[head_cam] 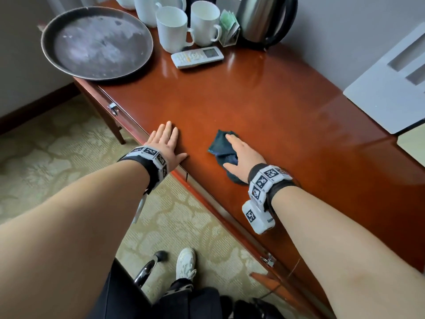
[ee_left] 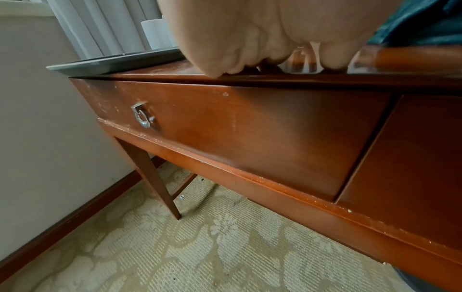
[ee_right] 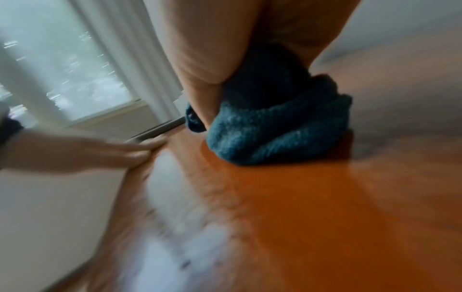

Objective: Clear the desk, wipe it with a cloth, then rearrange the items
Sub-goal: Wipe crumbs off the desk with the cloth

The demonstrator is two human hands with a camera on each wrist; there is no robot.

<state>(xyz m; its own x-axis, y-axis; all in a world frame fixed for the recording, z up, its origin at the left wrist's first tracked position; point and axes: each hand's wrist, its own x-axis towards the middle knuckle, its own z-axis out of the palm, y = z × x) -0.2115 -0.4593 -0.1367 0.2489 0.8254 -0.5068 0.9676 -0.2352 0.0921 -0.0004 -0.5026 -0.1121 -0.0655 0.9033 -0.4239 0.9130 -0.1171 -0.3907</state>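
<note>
A dark teal cloth (head_cam: pixel 220 146) lies bunched on the glossy red-brown desk (head_cam: pixel 264 107), near its front edge. My right hand (head_cam: pixel 241 153) presses flat on the cloth with straight fingers; the right wrist view, blurred, shows the cloth (ee_right: pixel 275 134) under the palm. My left hand (head_cam: pixel 166 143) rests flat on the desk's front edge, fingers straight, holding nothing; its palm (ee_left: pixel 237 39) fills the top of the left wrist view. At the desk's far end stand a round dark tray (head_cam: pixel 96 42), several white mugs (head_cam: pixel 172 28), a white remote control (head_cam: pixel 197 56) and a steel kettle (head_cam: pixel 264 17).
A clear holder with green packets (head_cam: pixel 230 28) sits between the mugs and the kettle. A grey-white board (head_cam: pixel 391 88) lies at the desk's right end. Drawers with metal pulls (ee_left: pixel 142 116) face me. Below are patterned carpet, my shoe (head_cam: pixel 186 261) and a chair base (head_cam: pixel 149 265).
</note>
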